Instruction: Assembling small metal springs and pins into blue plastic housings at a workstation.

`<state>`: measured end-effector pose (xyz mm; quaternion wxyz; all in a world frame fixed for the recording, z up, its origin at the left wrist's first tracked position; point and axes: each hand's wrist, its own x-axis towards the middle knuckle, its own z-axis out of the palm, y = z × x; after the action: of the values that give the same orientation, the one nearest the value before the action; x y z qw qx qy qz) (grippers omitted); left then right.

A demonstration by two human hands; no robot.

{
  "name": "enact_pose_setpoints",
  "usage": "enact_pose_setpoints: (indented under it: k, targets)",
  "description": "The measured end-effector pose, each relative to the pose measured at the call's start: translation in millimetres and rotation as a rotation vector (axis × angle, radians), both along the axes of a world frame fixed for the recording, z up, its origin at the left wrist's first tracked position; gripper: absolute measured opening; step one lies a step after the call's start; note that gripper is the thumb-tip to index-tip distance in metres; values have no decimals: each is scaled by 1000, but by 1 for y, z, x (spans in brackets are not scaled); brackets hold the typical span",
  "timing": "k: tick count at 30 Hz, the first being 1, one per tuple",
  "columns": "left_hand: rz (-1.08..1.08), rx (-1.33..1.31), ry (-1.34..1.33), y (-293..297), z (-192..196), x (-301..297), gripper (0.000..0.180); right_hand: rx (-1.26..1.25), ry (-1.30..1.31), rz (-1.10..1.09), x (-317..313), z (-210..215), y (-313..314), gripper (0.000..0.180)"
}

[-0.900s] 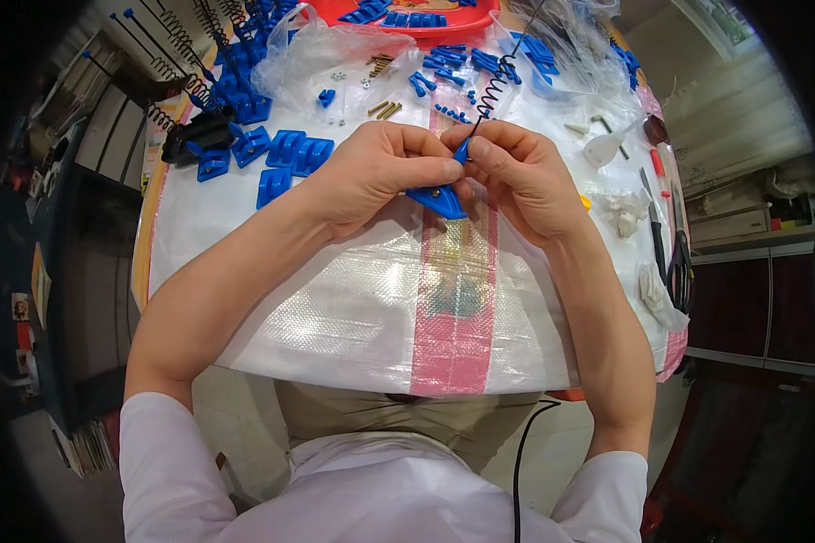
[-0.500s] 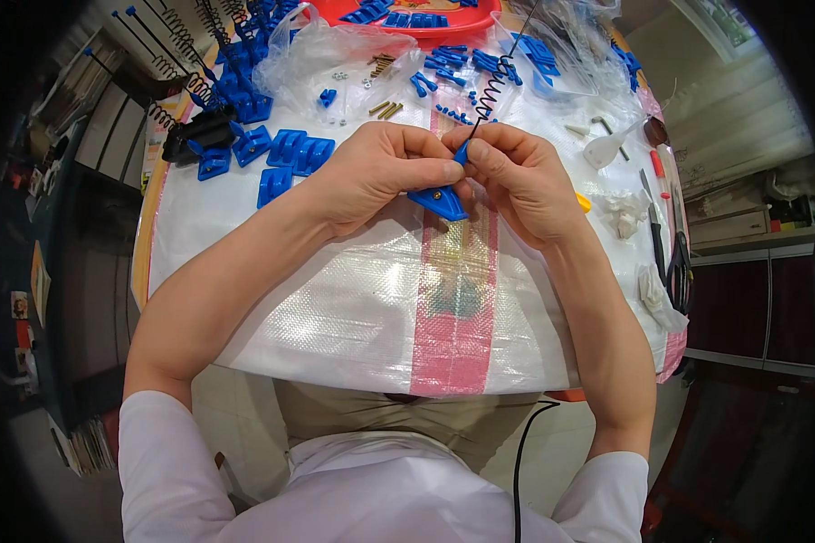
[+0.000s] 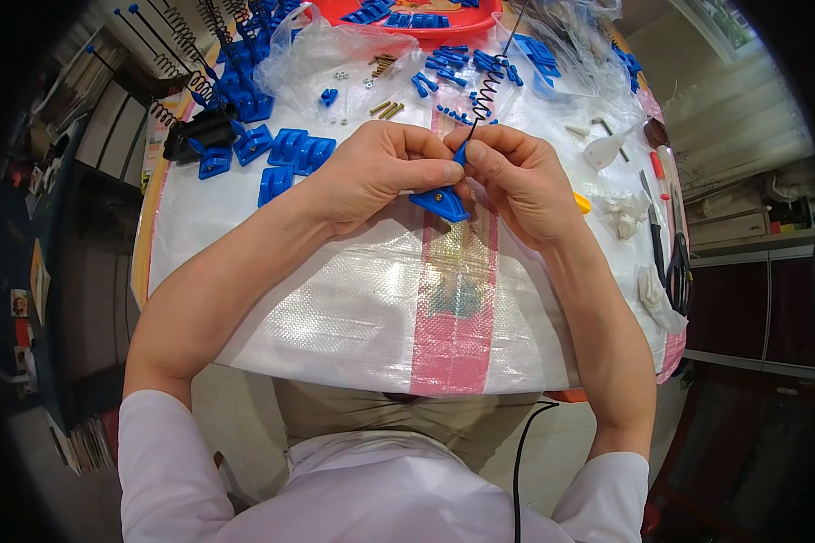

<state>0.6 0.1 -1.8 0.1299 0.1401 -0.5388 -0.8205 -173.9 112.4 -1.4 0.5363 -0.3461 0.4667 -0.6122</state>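
1. Base (image 3: 441,206), blue with a brass-coloured screw (image 3: 438,195), sits between the two hands, seemingly just above the counter (image 3: 344,308). A slim blue tip (image 3: 462,154) shows among the fingers; they hide how it meets the base.
2. A black coil (image 3: 487,94) slants away from the hands beyond the tip, its far end thin and straight.
3. Handling, as a judgement: the base and tip look light, hard and smooth, so they may slip when twisted. The coil looks springy and apt to sway. The base is best held by its sides, the tip close to where the coil enters.
4. The left hand (image 3: 385,172) is closed in a pinch, grasping the base near its upper end with thumb and forefinger.
5. The right hand (image 3: 522,181) is pinched too, thumb and forefinger on the tip at the coil's foot; its other fingers curl in beneath. The hands nearly touch.
6. Beyond the left hand lie brass screws (image 3: 387,110); to its left, blue clips (image 3: 300,152). Blue pegs (image 3: 448,61) lie beyond both hands.
7. Right of the right hand are a yellow thing (image 3: 583,204), mostly covered, a white bottle (image 3: 604,150) and scissors (image 3: 680,271).
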Motion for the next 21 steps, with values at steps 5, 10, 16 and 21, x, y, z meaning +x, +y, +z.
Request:
enact_pose_setpoints:
  k: [5, 10, 16, 21]
  targets:
    - [-25, -18, 14, -3, -3, 1, 15, -1, 17, -6, 1, 0, 0, 21]
    - [-47, -37, 30, -4, -3, 0, 20, -84, 48, 11, -2, -2, 0, 23]
    - [-83, -6, 54, -6, -7, 1, 27, -112, 45, 12, -4, 0, 0, 25]
    - [-120, -6, 102, -7, -9, 2, 29, -117, -12, -14, -6, -2, 0, 26]
